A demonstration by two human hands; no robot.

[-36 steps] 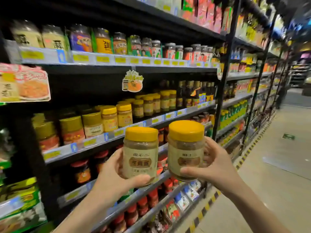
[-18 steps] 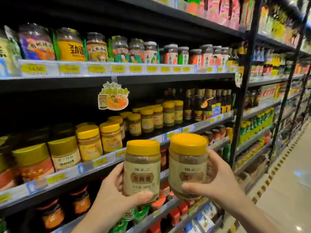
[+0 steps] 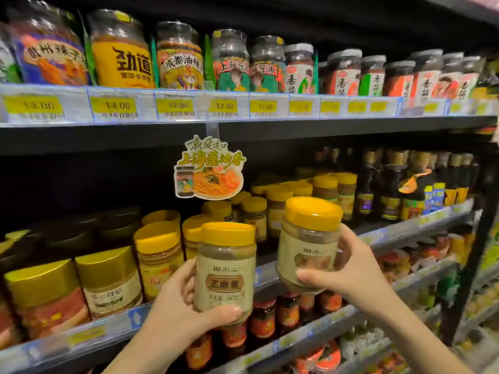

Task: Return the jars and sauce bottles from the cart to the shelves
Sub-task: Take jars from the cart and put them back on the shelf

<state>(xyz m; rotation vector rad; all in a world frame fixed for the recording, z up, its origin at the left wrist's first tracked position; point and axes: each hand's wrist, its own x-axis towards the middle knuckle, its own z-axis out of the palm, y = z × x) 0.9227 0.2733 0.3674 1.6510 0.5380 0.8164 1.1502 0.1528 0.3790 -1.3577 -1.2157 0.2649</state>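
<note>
My left hand (image 3: 178, 311) grips a yellow-lidded jar of beige paste (image 3: 225, 268) upright, thumb across its base. My right hand (image 3: 348, 273) holds a second identical jar (image 3: 310, 238), tilted slightly left and a little higher. Both jars are raised in front of the middle shelf (image 3: 113, 323), where a row of matching yellow-lidded jars (image 3: 326, 184) stands. The cart is out of view.
The top shelf (image 3: 243, 122) carries chili sauce jars above yellow price tags. A cardboard noodle sign (image 3: 209, 171) hangs from its edge. Dark sauce bottles (image 3: 391, 184) fill the middle shelf's right end. Red-lidded jars (image 3: 286, 311) sit on the lower shelf below my hands.
I have moved closer to the shelves, which now fill the view. Both jars have risen to the middle shelf's level, the right one tilting and going higher.
</note>
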